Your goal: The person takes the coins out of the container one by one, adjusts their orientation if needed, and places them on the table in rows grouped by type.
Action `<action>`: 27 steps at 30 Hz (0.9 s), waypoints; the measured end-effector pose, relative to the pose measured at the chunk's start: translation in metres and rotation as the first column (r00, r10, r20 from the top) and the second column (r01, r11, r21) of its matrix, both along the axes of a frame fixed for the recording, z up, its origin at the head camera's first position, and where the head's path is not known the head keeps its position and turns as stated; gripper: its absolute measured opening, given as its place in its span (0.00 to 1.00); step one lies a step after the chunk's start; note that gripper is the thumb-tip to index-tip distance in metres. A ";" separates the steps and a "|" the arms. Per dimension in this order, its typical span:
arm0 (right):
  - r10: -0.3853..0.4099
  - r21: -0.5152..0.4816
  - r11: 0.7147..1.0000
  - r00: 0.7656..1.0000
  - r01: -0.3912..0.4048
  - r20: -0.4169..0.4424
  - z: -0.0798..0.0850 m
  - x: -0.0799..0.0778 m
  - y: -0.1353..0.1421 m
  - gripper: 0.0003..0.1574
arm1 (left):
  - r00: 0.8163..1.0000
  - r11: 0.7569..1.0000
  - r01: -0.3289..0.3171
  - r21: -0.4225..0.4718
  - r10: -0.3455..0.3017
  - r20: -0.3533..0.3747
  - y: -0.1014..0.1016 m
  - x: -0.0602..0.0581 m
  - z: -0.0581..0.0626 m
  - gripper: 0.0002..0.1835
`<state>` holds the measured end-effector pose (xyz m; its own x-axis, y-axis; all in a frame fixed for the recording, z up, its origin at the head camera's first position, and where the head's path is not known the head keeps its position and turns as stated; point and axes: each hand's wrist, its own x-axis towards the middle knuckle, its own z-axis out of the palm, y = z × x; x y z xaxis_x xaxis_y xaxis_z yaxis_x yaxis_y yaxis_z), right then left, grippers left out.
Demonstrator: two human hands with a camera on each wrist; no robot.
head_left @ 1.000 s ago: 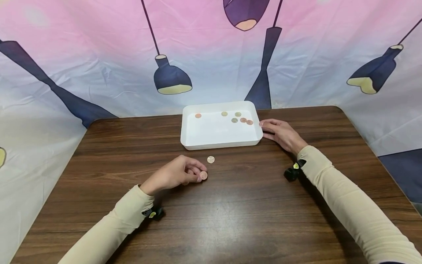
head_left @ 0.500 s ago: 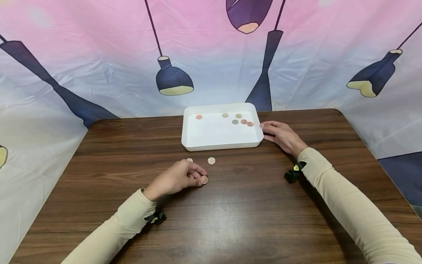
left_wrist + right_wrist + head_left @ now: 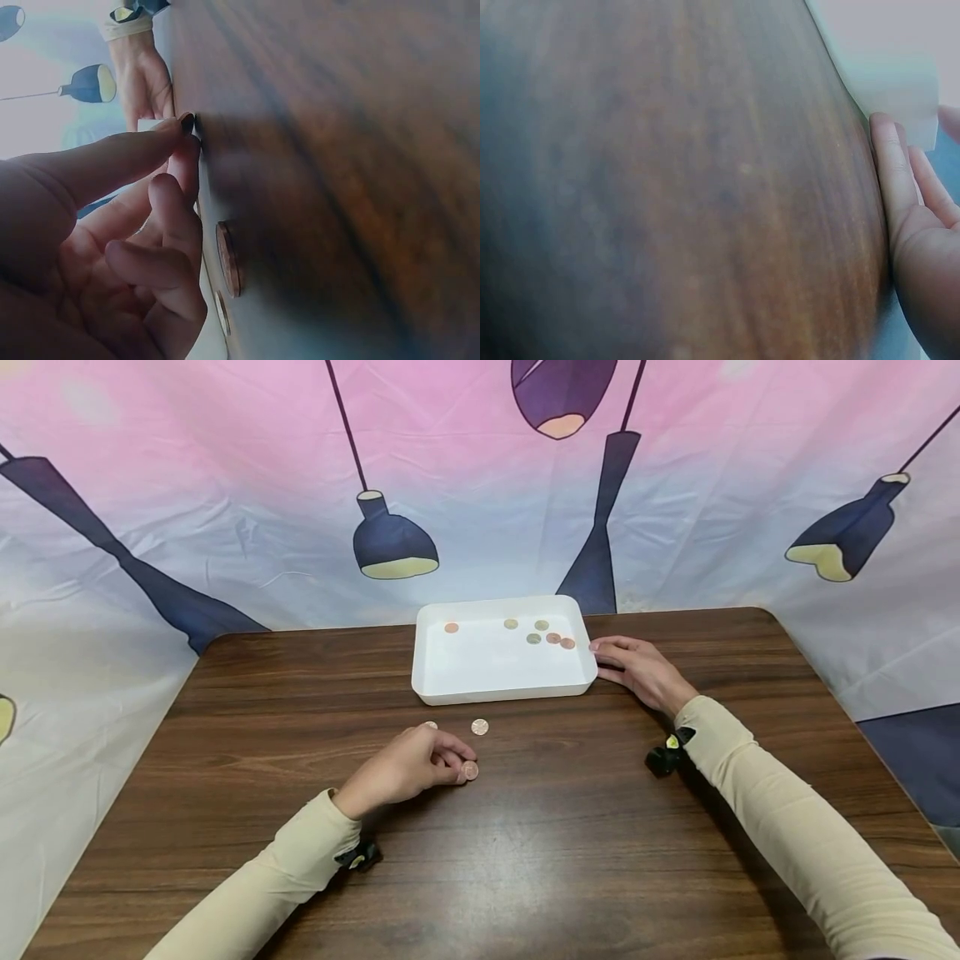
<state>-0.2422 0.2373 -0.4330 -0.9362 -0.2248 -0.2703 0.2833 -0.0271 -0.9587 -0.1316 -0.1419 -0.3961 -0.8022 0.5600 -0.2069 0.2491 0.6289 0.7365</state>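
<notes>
My left hand (image 3: 405, 768) pinches a copper-coloured coin (image 3: 470, 771) by its edge between thumb and fingertip, just over the table. In the left wrist view that coin (image 3: 187, 122) appears tilted and dark. Two more coins lie flat near it: one pale coin (image 3: 480, 727) in front of the tray, another coin (image 3: 432, 725) partly covered by the left hand. With extended fingers, my right hand (image 3: 648, 672) touches the right end of a shallow white tray (image 3: 487, 672). Several coins lie inside it, among them a reddish coin (image 3: 452, 627) at the back left.
The dark wood-grain table (image 3: 570, 860) reaches back to a fabric backdrop (image 3: 480, 527) printed with hanging lamps. The tray stands close to the table's far edge. Each wrist carries a small black camera mount.
My left hand has shifted slightly toward me and to the right with the coin, uncovering part of another coin behind it. The right hand stays at the tray.
</notes>
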 end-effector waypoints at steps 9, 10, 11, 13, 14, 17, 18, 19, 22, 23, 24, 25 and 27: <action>-0.017 -0.010 1.000 1.000 0.017 -0.007 0.000 0.000 -0.001 0.18 | 0.990 0.991 -0.018 -0.134 -0.001 -0.140 0.008 0.003 0.001 0.09; -0.016 -0.008 1.000 1.000 0.016 -0.008 0.000 0.000 -0.001 0.18 | 0.989 0.989 -0.023 -0.148 0.001 -0.146 0.009 0.003 0.002 0.09; -0.017 -0.007 1.000 1.000 0.016 -0.005 0.000 0.000 -0.001 0.18 | 0.988 0.986 -0.027 -0.162 0.002 -0.155 0.011 0.003 0.002 0.10; -0.015 -0.006 1.000 1.000 0.015 0.000 0.000 0.001 -0.001 0.20 | 0.986 0.982 -0.033 -0.186 0.002 -0.165 0.013 0.004 0.002 0.12; -0.008 -0.002 1.000 1.000 0.008 -0.002 0.000 0.001 -0.002 0.21 | 0.986 0.980 -0.037 -0.196 0.003 -0.169 0.013 0.005 0.003 0.12; -0.006 0.002 1.000 1.000 0.006 -0.002 0.000 0.001 -0.002 0.23 | 0.985 0.976 -0.050 -0.213 0.013 -0.173 0.014 0.006 0.003 0.13; -0.004 0.003 1.000 1.000 0.004 -0.003 0.000 0.001 -0.001 0.24 | 0.985 0.976 -0.052 -0.213 0.015 -0.172 0.014 0.006 0.003 0.12; -0.003 0.004 1.000 1.000 0.003 -0.003 0.001 0.001 -0.001 0.24 | 0.985 0.976 -0.049 -0.211 0.013 -0.170 0.013 0.006 0.003 0.11; -0.008 0.006 1.000 1.000 0.008 -0.003 0.000 0.000 -0.001 0.22 | 0.987 0.979 -0.041 -0.199 0.009 -0.159 0.012 0.006 0.003 0.10; -0.011 0.001 1.000 1.000 0.011 -0.001 0.000 0.000 -0.001 0.21 | 0.988 0.981 -0.034 -0.193 0.004 -0.156 0.012 0.006 0.002 0.10; -0.011 -0.001 1.000 1.000 0.011 -0.001 -0.001 -0.001 -0.001 0.20 | 0.989 0.983 -0.026 -0.182 -0.001 -0.149 0.012 0.006 0.002 0.10; -0.016 -0.005 1.000 1.000 0.016 -0.001 -0.001 -0.001 -0.001 0.19 | 0.990 0.985 -0.017 -0.170 -0.007 -0.139 0.012 0.006 0.002 0.10; -0.018 -0.008 1.000 1.000 0.018 -0.004 -0.002 -0.001 -0.001 0.17 | 0.993 0.989 -0.005 -0.150 -0.013 -0.119 0.013 0.006 0.001 0.10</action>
